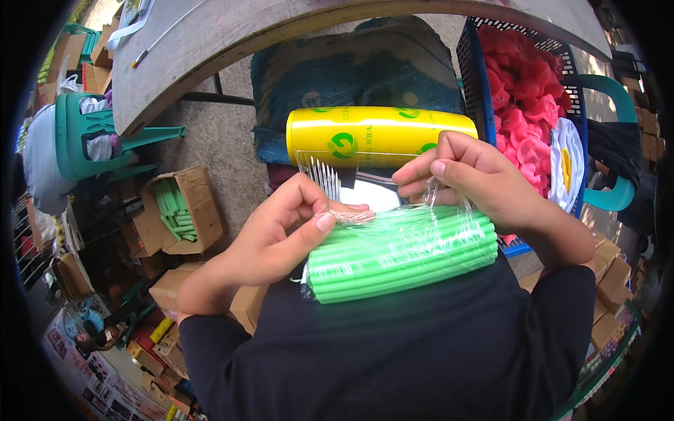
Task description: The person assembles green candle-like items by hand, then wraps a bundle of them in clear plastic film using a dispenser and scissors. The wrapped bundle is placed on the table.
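Green bundle: long bundle of thin light-green plastic tubes [404,263], under clear plastic film [351,217], against the person's dark shirt [393,344].
Long axis: left to right across the body, right end slightly farther out; roughly parallel to the yellow, green-printed film roll [382,133] beyond it.
Left grip: left hand [281,228], thumb and forefinger closed on bunched film at the bundle's upper left.
Right grip: right hand [484,175], thumb bent in toward fingers, pinching film raised off the bundle's right half.
Bundle from grips: body side of both, spanning between.
Nearer hand: left fingertips lower, just over the bundle; right fingertips higher. Skin contact: can't tell.
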